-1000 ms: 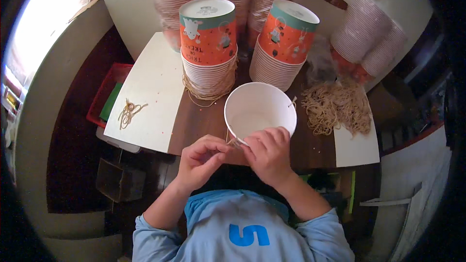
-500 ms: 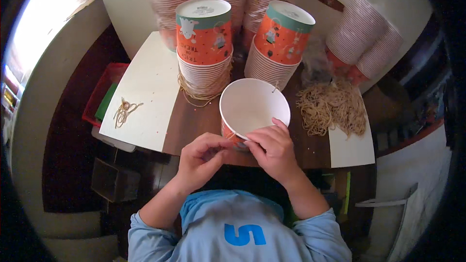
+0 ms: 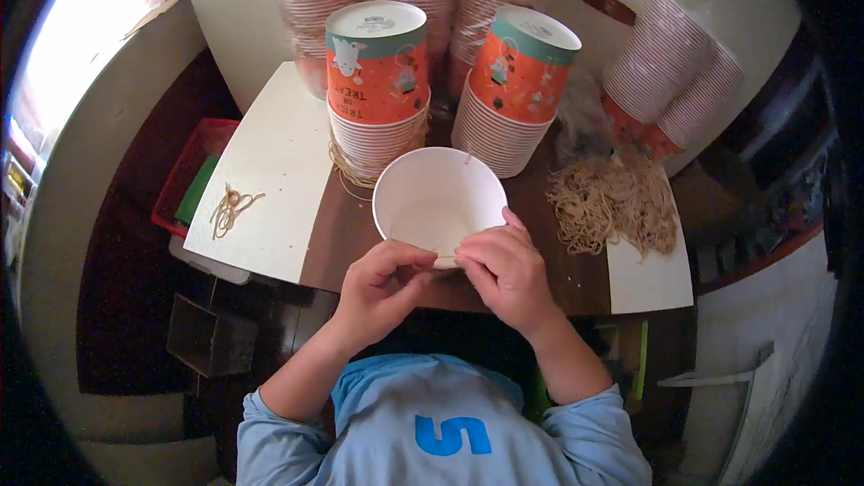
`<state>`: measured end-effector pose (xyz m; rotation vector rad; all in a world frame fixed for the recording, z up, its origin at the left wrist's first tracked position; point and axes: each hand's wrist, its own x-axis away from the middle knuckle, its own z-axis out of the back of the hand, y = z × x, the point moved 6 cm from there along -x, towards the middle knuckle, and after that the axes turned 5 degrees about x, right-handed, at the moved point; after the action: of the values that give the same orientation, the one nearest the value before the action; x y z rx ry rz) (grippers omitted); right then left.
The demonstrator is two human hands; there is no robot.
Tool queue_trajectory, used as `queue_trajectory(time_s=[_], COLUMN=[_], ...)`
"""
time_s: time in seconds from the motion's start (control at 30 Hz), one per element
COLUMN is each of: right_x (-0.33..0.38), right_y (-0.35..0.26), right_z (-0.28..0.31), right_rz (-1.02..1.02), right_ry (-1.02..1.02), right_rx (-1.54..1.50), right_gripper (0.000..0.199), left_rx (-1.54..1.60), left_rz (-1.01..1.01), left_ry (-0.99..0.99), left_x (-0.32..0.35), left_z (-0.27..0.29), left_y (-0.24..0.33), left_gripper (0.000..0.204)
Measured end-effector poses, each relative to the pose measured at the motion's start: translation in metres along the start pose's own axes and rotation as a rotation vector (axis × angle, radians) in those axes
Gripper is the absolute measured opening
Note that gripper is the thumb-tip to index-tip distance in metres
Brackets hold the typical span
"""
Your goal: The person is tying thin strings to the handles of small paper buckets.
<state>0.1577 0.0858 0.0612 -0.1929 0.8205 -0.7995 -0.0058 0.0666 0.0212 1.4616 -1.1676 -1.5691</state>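
Note:
A round paper bucket (image 3: 430,189), white inside, leans toward me at the table's near edge with its mouth up. My left hand (image 3: 382,288) pinches at the near rim, thumb and forefinger closed. Beside it, the thumb and forefinger of my right hand (image 3: 508,274) also pinch, while its other fingers rest against the bucket's right side. A short stretch of thin beige cord (image 3: 446,257) shows between the two sets of fingertips, at the rim. On the far rim a small cord end (image 3: 467,159) sticks up. The bucket's outer face is mostly hidden.
Upside-down stacks of orange-and-green paper buckets stand behind, at left (image 3: 378,72) and right (image 3: 522,72), cords around the left one. A heap of beige cords (image 3: 612,202) lies right; a few loose cords (image 3: 234,207) lie left. Wrapped bucket stacks (image 3: 661,58) stand farther back.
The bucket has shifted left and turned, so the cord end at its far rim sits farther left. My hands now meet at its near rim, with cord between the fingertips.

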Motion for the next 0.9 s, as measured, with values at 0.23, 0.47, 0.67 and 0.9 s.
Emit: queue_trajectory(time_s=[0.23, 0.47, 0.67, 0.9], right_x=[-0.005, -0.017, 0.018, 0.015], right_y=[-0.024, -0.028, -0.038, -0.04], right_z=[0.004, 0.007, 0.009, -0.007], right_rz=[0.034, 0.153, 0.13, 0.091], right_ry=[-0.213, -0.053, 0.139, 0.065], right_rx=[-0.241, -0.097, 0.041, 0.105], right_gripper=[0.011, 0.014, 0.02, 0.028], left_rx=[-0.254, -0.32, 0.309, 0.398], left_rz=[-0.015, -0.063, 0.299, 0.321], left_ry=[0.003, -0.108, -0.068, -0.11], left_x=[-0.001, 0.003, 0.014, 0.013], left_z=[-0.004, -0.008, 0.002, 0.002], left_y=[0.016, 0.019, -0.012, -0.013], left_gripper=[0.019, 0.014, 0.01, 0.01])
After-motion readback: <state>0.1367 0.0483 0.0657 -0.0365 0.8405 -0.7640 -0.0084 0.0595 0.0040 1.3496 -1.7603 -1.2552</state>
